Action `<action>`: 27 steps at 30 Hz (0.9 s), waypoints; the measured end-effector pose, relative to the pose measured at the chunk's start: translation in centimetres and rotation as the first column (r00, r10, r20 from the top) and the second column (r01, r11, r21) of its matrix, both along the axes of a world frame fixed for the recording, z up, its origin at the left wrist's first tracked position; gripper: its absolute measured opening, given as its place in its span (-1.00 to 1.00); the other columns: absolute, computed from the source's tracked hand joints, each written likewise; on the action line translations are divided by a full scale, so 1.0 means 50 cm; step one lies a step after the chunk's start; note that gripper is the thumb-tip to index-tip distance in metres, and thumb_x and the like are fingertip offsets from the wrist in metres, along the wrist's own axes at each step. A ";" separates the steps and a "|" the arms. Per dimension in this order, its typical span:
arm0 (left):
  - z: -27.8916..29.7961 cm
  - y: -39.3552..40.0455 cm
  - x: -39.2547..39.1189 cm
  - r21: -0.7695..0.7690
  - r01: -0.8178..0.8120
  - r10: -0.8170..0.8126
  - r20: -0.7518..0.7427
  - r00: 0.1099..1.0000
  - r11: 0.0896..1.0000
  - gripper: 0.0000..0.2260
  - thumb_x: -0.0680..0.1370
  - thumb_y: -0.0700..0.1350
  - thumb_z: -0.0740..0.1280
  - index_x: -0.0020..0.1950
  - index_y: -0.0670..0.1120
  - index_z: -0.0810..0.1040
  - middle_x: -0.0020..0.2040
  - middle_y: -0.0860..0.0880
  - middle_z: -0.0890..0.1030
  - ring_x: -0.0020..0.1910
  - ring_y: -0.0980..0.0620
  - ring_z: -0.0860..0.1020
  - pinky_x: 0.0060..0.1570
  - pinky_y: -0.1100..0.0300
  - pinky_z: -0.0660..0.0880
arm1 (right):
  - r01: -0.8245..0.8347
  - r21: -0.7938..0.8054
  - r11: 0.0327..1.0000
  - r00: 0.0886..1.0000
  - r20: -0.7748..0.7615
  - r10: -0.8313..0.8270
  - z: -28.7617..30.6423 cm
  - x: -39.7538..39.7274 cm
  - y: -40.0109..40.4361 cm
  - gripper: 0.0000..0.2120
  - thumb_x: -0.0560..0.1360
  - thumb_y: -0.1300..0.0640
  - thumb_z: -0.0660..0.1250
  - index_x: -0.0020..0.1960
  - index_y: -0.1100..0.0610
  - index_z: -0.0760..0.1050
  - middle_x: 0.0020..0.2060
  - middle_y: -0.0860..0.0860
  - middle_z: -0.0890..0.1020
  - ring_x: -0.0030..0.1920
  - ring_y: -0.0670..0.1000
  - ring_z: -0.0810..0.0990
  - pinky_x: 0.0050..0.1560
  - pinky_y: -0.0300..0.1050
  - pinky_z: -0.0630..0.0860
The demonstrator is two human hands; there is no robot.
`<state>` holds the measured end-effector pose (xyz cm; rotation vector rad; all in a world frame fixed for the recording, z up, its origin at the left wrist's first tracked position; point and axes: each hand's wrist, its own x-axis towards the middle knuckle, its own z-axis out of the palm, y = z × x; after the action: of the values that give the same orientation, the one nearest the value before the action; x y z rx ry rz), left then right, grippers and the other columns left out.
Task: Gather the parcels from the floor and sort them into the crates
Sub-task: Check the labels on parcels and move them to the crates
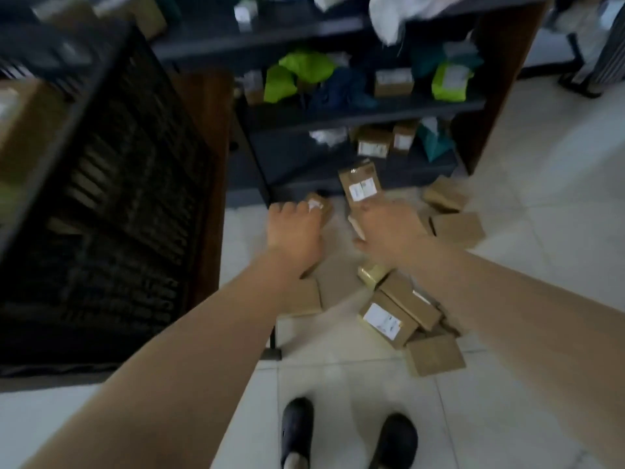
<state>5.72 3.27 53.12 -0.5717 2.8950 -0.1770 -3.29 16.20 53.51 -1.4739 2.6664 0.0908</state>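
Observation:
Several brown cardboard parcels lie scattered on the white tiled floor, among them a labelled box [385,319], a plain box [436,355] and another plain one [458,228]. My left hand [294,231] reaches down, its fingers curled over a small brown box with a white label [320,207]. My right hand [389,228] grips the lower end of a taller labelled box [360,184] that stands tilted above the floor. A large black slatted crate [101,198] fills the left side, close to my left arm. The picture is blurred by motion.
A dark shelf unit [338,113] straight ahead holds green and blue bags and more brown boxes. A brown wooden panel [206,164] stands beside the crate. My feet in dark slippers [297,431] stand on the tiles at the bottom.

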 end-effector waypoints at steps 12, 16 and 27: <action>-0.661 -0.065 0.019 0.131 -0.172 0.162 0.087 0.983 0.976 -0.71 0.54 -0.01 0.17 0.25 -0.02 0.41 0.17 -0.08 0.50 0.13 -0.10 0.46 0.05 0.08 0.28 | 0.060 0.080 0.995 0.982 0.176 -0.074 -0.702 0.048 -0.080 -0.70 0.55 0.07 0.15 0.25 0.11 0.38 0.13 0.05 0.52 0.18 0.10 0.46 0.03 -0.03 0.35; -0.895 -0.088 0.023 0.128 -0.201 0.190 0.093 0.977 0.971 -0.70 0.53 -0.01 0.21 0.23 -0.04 0.41 0.17 -0.07 0.50 0.18 -0.13 0.44 0.12 0.02 0.31 | 0.090 0.062 0.994 0.975 0.198 -0.101 -0.924 0.061 -0.133 -0.71 0.52 0.06 0.20 0.21 0.11 0.40 0.13 0.06 0.53 0.18 0.11 0.46 0.03 -0.05 0.33; -1.218 -0.147 0.029 0.113 -0.312 0.309 0.051 0.950 0.943 -0.67 0.52 -0.08 0.19 0.28 -0.04 0.39 0.22 -0.09 0.47 0.21 -0.13 0.43 0.10 -0.01 0.37 | 0.208 0.043 0.977 0.930 0.302 -0.211 -1.260 0.065 -0.212 -0.62 0.50 0.04 0.21 0.30 0.07 0.34 0.18 0.06 0.51 0.18 0.13 0.49 0.02 -0.06 0.36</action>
<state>7.17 -4.10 -7.79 -0.9799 2.7133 0.0323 -0.05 5.59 -9.51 -1.0858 2.5419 -0.1288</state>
